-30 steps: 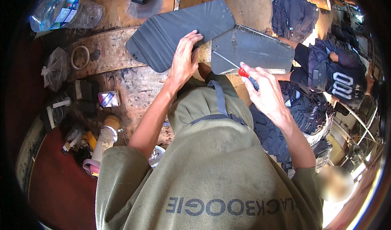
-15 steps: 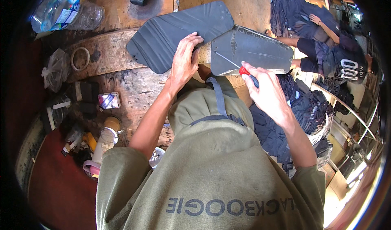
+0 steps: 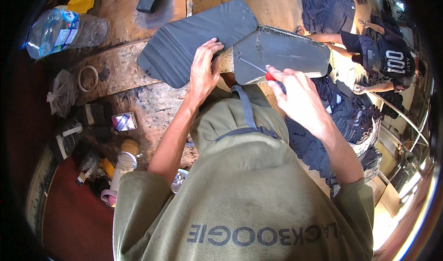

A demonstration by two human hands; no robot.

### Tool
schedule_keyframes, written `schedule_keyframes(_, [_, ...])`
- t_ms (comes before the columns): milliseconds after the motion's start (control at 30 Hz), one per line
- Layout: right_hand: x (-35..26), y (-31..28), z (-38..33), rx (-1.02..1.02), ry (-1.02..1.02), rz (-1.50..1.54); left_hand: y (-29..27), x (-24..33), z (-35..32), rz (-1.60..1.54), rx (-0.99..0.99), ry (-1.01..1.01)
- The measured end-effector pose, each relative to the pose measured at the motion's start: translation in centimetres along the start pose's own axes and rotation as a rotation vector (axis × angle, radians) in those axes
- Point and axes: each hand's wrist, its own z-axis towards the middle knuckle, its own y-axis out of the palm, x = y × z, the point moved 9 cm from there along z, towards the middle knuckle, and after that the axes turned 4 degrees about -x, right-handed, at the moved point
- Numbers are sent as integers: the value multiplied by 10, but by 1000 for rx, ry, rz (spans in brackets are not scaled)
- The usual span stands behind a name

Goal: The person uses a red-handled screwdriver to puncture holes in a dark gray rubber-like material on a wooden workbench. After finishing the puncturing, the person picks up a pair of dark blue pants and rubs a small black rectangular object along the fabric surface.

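My left hand (image 3: pixel 204 70) lies with its fingers stretched over the near edge of a dark grey angular panel (image 3: pixel 184 44), which has ridges and small holes at its ends. To its right is a second dark panel (image 3: pixel 286 53), scuffed, with frayed edges, its left end touching the first. In my right hand (image 3: pixel 299 94) is a screwdriver (image 3: pixel 251 64) with a red and dark handle and a thin metal shaft. Its tip points at the left end of the second panel, near small holes; whether it touches cannot be told.
A black block (image 3: pixel 149 0) and a plastic bottle (image 3: pixel 55 32) are at the back left of the wooden table (image 3: pixel 138 101). A ring (image 3: pixel 87 78) and a tumbler (image 3: pixel 122 166) lie left. Piled dark cloth (image 3: pixel 341 108) and a co-worker (image 3: pixel 383 53) are at the right.
The view has shifted slightly. My hands keep their places at the panels, with the screwdriver tip still near the same end. The co-worker at the right has shifted their arms.
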Motion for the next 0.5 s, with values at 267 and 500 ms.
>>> schedule_keyframes(267, [9, -4, 35, -208, 101, 204, 3, 4, 5, 54, -21, 42])
schedule_keyframes(500, [-36, -8, 28, -49, -451, -389, 14, 10, 2, 136, -90, 81])
